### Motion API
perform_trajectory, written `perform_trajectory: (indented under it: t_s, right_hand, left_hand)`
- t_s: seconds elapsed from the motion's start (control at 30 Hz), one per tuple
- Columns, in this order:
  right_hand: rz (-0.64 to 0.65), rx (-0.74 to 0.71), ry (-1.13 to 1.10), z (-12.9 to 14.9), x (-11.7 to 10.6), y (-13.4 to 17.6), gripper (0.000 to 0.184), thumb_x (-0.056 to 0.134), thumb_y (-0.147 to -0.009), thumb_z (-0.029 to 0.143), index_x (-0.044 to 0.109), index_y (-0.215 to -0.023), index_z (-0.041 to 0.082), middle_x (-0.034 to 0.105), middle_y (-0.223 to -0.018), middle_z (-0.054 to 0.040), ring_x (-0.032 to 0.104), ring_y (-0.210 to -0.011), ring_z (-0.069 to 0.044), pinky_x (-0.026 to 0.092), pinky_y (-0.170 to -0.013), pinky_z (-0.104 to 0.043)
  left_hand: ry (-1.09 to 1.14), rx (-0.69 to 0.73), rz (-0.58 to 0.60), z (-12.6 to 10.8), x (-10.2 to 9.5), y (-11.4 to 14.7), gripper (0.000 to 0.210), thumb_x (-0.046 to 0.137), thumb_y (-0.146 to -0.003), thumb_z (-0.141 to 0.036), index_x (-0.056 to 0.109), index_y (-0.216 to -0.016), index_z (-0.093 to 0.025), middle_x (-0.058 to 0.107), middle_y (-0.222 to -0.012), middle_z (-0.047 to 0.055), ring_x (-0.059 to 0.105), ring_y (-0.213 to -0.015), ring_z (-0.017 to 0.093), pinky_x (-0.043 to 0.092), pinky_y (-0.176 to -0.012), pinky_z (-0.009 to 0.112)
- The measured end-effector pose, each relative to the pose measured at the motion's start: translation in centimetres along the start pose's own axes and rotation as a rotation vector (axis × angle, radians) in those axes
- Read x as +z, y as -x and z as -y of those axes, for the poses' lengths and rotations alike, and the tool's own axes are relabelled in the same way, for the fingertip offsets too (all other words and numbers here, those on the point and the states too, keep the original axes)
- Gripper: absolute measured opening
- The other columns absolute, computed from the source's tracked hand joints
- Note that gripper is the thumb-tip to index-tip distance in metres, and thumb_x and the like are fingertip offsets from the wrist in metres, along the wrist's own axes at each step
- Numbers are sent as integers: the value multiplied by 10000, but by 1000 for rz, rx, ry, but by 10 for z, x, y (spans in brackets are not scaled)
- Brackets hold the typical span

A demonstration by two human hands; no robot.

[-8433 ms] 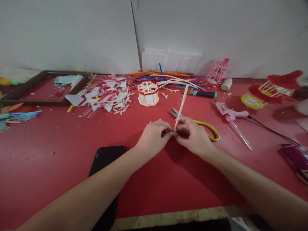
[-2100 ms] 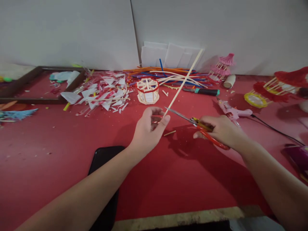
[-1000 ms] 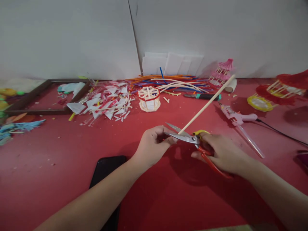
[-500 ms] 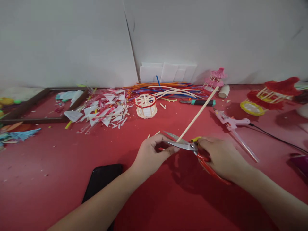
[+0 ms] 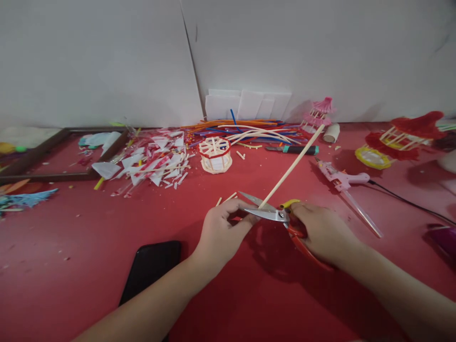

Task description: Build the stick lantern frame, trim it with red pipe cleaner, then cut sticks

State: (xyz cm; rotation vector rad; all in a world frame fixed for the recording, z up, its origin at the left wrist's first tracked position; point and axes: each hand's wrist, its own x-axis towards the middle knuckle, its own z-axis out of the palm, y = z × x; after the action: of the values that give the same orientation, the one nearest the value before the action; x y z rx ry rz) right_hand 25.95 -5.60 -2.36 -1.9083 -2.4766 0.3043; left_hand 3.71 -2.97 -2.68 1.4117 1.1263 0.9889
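Observation:
My left hand [image 5: 220, 233] pinches the lower end of a long cream stick [image 5: 291, 168], which slants up to the right. My right hand [image 5: 329, 233] grips red-handled scissors [image 5: 269, 214]. Their blades stand apart with the stick between them, close to my left fingertips. A yellow piece [image 5: 290, 203] shows at my right fingers; whether it belongs to the scissors I cannot tell. Short cut sticks [image 5: 228, 198] lie just behind my left hand. Farther back stands a small drum-shaped stick frame [image 5: 215, 155] with a red band.
A black phone [image 5: 151, 268] lies under my left forearm. Pink glue gun [image 5: 344, 180] and cord are at right, near a utility knife [image 5: 301, 150]. Scraps [image 5: 153, 161], coloured sticks [image 5: 249, 124], a brown frame [image 5: 60, 178] and pink [image 5: 322, 107] and red [image 5: 415, 122] models line the back.
Both hands, with the scissors and stick, have shifted very slightly left in view. The blades remain apart around the stick.

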Motion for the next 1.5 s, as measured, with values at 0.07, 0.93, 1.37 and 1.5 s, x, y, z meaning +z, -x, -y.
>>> perform_trajectory:
  t_s: [0.07, 0.93, 1.37, 1.5]
  right_hand:
    - [-46, -43, -4, -1, 1, -2, 233, 507, -788, 249, 595, -989, 172, 701, -900, -115, 662, -763, -247, 445, -645, -321]
    - [-184, -118, -81, -3, 3, 6, 179, 545, -795, 364, 487, -870, 212, 645, -757, -52, 627, -653, -217, 423, -562, -303]
    - [-121, -59, -162, -2, 4, 3, 112, 457, -814, 275, 530, -847, 196, 667, -743, -70, 599, -593, -185, 384, -553, -286]
    - [-48, -6, -185, 4, 3, 2, 110, 506, -835, 309, 526, -810, 204, 649, -735, -53, 567, -566, -167, 362, -532, -279]
  left_hand:
    - [22, 19, -14, -1, -1, 1, 34, 670, -734, -176, 698, -720, -189, 718, -724, 16, 655, -674, 139, 521, -608, 232]
    - [-165, 383, 38, 1, -6, -1, 197, 528, -725, -36, 679, -749, -160, 696, -710, 26, 626, -625, 111, 464, -558, 185]
    - [-221, 343, -28, 3, -3, 3, 108, 628, -813, -132, 716, -840, -188, 742, -788, 9, 683, -702, 114, 520, -633, 190]
    - [-323, 354, -119, 0, -2, 4, 45, 688, -792, -158, 720, -797, -188, 749, -792, -2, 686, -720, 118, 509, -633, 190]
